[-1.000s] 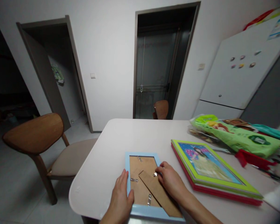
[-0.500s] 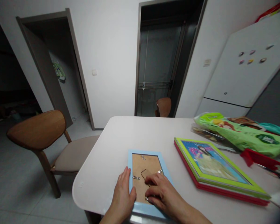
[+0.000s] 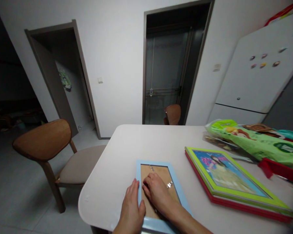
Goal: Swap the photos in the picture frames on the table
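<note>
A light blue picture frame (image 3: 138,171) lies face down on the white table, its brown backing board (image 3: 161,170) showing. My left hand (image 3: 132,208) holds the frame's left side, fingers stretched along the outer edge and thumb over the border. Over the backing, my right hand (image 3: 158,195) has its fingers curled and pressed together at the left metal clip, which they mostly cover. One metal clip (image 3: 152,168) shows at the top of the backing and a second clip (image 3: 170,185) at the right. The lower part of the backing is partly hidden by my right hand.
Right of the blue frame, a green picture frame (image 3: 213,187) with a princess picture rests on red frames (image 3: 205,190). Behind them are a green package (image 3: 261,143) and a red object (image 3: 280,170). A wooden chair (image 3: 44,139) stands left of the table (image 3: 107,182).
My right hand has moved from the lower clip up and left to the left clip. My left hand stays at the frame's left side. The view has shifted slightly.
</note>
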A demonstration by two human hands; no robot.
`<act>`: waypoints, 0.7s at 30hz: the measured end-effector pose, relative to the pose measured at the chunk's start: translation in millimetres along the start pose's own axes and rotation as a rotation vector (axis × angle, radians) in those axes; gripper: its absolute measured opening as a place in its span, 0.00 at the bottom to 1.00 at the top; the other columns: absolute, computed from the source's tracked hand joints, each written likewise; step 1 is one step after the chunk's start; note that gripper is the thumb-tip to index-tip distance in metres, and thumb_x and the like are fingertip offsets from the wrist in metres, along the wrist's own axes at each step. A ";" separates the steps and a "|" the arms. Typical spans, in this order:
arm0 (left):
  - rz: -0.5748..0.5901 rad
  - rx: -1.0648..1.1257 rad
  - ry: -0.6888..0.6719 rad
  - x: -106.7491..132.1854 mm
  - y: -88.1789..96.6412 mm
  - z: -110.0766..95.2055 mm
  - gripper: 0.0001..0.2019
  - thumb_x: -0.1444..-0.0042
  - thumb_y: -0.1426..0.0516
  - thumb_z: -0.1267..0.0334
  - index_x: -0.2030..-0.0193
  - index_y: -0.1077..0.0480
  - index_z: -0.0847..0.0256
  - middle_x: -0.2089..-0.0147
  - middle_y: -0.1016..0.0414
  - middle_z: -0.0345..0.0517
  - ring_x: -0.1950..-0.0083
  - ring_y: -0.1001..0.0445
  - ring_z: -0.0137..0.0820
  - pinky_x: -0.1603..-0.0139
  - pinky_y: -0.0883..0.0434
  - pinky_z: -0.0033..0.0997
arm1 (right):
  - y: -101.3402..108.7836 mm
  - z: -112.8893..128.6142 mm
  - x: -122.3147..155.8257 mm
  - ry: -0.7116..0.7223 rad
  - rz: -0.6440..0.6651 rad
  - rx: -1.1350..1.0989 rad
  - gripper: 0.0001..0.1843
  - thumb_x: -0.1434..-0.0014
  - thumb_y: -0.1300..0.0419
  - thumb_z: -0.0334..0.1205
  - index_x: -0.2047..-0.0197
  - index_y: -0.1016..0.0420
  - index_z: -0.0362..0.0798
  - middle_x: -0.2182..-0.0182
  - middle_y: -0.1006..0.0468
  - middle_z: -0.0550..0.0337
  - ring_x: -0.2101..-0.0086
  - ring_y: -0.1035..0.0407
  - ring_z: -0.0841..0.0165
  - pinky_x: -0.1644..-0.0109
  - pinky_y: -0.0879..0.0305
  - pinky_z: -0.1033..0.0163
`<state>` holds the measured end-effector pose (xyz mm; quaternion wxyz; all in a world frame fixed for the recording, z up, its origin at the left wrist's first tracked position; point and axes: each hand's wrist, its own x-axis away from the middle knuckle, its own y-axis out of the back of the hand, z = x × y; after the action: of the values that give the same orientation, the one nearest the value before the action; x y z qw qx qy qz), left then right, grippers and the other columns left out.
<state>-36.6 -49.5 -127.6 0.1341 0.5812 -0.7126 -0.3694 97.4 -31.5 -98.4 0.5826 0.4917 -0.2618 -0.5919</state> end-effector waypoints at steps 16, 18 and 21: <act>0.003 0.006 0.051 -4.8 0.1 -0.3 0.27 0.55 0.53 0.71 0.45 0.45 0.75 0.42 0.44 0.55 0.41 0.47 0.35 0.41 0.50 0.32 | 7.4 -44.0 -23.9 -0.128 -0.047 0.092 0.17 0.46 0.53 0.38 0.55 0.31 0.46 0.63 0.29 0.52 0.61 0.37 0.65 0.57 0.45 0.62; -0.017 0.034 0.065 -8.7 0.0 2.1 0.27 0.56 0.52 0.71 0.45 0.45 0.72 0.42 0.43 0.53 0.42 0.47 0.34 0.41 0.51 0.31 | 17.9 -40.3 -7.8 -0.093 -0.024 0.075 0.18 0.47 0.51 0.41 0.54 0.32 0.46 0.62 0.29 0.53 0.60 0.37 0.65 0.56 0.45 0.62; -0.037 0.059 0.082 -14.1 0.8 4.3 0.28 0.56 0.51 0.71 0.45 0.45 0.70 0.42 0.44 0.51 0.42 0.47 0.34 0.41 0.53 0.31 | 28.4 -37.4 22.0 -0.078 0.064 0.062 0.19 0.54 0.45 0.46 0.58 0.31 0.49 0.63 0.29 0.54 0.62 0.36 0.63 0.59 0.42 0.62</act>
<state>-35.8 -34.8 -126.7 0.1392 0.6127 -0.7062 -0.3263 146.4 -47.7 -93.6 0.5751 0.4775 -0.3183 -0.5831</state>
